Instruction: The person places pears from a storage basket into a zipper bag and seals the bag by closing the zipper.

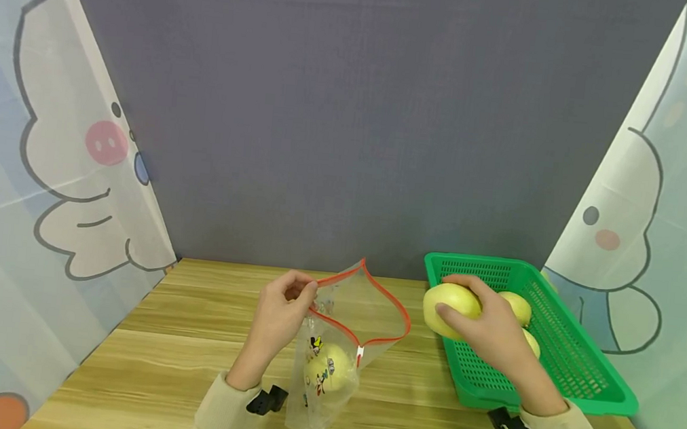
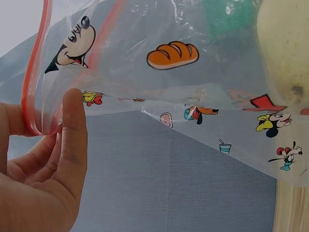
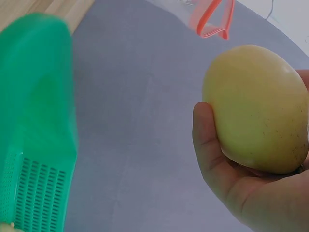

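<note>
My left hand (image 1: pixel 281 308) pinches the left side of the red-edged mouth of a clear zip bag (image 1: pixel 333 329) printed with cartoon figures. The bag's mouth gapes wide, with a white slider (image 1: pixel 360 351) at its near corner. Low inside the bag lies a yellow pear (image 1: pixel 339 367), seen through the plastic. My right hand (image 1: pixel 495 330) grips another yellow pear (image 1: pixel 450 309), raised over the left rim of a green basket (image 1: pixel 582 358). In the right wrist view this pear (image 3: pixel 256 108) sits between thumb and fingers, apart from the bag's red edge (image 3: pixel 207 17).
More yellow pears (image 1: pixel 518 307) lie in the basket, partly behind my right hand. Both bag and basket are over a wooden table (image 1: pixel 185 344). A grey cloth backdrop (image 1: pixel 352 120) rises behind it, with cartoon-printed curtains (image 1: pixel 685 237) at the sides.
</note>
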Demonstrator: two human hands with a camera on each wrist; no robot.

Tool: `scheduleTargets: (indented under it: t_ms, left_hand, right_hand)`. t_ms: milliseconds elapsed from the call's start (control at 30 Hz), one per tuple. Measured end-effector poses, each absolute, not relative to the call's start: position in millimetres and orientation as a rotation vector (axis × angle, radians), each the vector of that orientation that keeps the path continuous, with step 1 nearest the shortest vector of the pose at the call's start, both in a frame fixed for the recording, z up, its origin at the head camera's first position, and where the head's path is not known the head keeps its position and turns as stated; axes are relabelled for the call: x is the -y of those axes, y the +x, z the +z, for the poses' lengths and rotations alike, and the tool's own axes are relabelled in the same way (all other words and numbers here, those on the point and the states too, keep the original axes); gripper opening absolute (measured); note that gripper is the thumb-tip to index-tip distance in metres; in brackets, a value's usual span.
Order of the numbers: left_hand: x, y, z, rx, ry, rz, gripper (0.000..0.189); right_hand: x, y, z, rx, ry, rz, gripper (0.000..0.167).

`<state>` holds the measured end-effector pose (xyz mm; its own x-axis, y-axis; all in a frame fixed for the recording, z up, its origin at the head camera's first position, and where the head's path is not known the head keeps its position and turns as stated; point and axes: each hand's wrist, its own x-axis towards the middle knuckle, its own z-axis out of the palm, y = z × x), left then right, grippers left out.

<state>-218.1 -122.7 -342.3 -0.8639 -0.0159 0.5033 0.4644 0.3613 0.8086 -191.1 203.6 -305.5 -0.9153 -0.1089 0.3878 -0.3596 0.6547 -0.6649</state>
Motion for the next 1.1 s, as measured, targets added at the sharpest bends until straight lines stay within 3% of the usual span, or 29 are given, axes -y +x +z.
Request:
scheduleTargets:
  t_ms: [1100]
  left_hand:
    - [123.8, -218.3, -342.8, 2.197, -0.397, -1.52, 0.01]
  right_hand:
    - [-152.5, -196.3, -304.0, 2.426, 0.546, 1.329, 0.042]
